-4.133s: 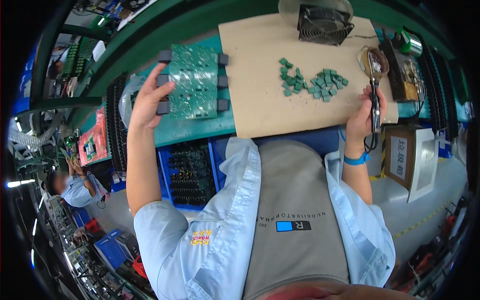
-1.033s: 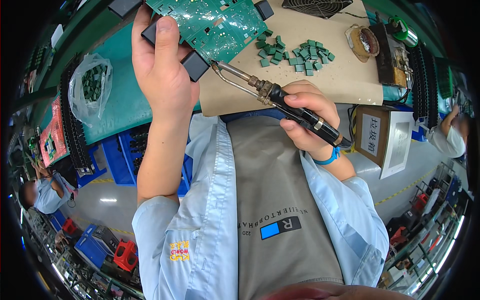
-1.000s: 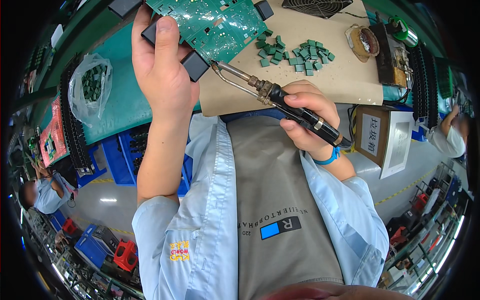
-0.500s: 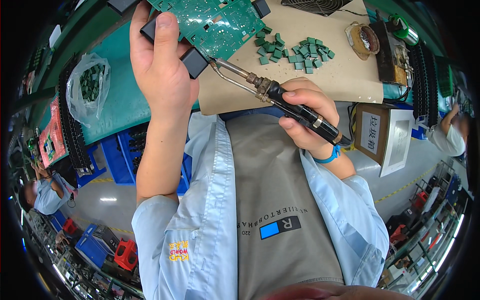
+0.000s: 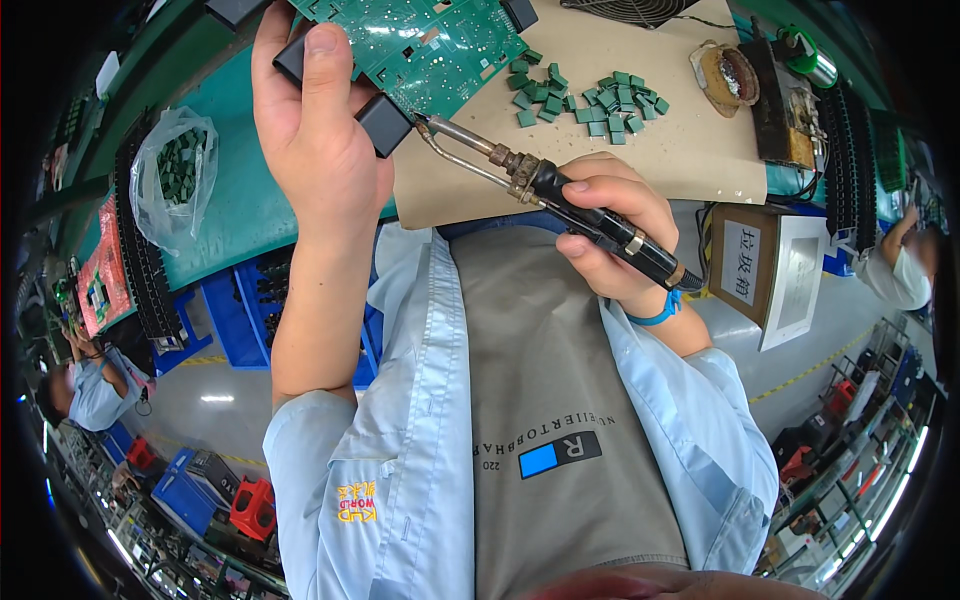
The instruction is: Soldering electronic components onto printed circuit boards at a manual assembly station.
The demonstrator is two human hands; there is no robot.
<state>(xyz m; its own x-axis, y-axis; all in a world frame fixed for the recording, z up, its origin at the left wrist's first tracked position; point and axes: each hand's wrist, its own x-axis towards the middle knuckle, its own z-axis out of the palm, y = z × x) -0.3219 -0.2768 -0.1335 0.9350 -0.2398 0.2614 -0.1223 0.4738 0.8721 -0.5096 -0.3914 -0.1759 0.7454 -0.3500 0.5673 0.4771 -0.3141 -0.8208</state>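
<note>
Left hand [image 5: 320, 150] is clamped on the near edge of a green circuit board [image 5: 425, 45], thumb on top and fingers wrapped under, tilting the board up off the bench toward the head so its face can be seen and reached. Black blocks [image 5: 384, 123] sit at the board's corners; one lies just right of the thumb, likely a frame holding the board, though the view is too cramped to be sure.

Right hand [image 5: 605, 235] is closed around the black handle of a soldering iron [image 5: 545, 190], pen-style, fingers pressed tight on the grip. The iron slants up and left from that grip, and its metal tip [image 5: 425, 122] meets the board's lower edge right beside the black block, close to the left thumb. Holding it low on the handle keeps the fingers away from the hot shaft.

Beyond the right hand's grip, a tan mat [image 5: 640, 150] carries a loose pile of small green parts [image 5: 590, 95], well apart from the tip. Farther right on the mat is a round tip cleaner [image 5: 728, 78] and a dark iron stand [image 5: 785, 100]. Left of the left hand's grip, a clear bag of green parts [image 5: 178, 180] lies on the teal bench [image 5: 240, 200]. A cardboard box [image 5: 765, 270] stands right of the right wrist. Nothing blocks the tip; the left thumb is the nearest thing to it.
</note>
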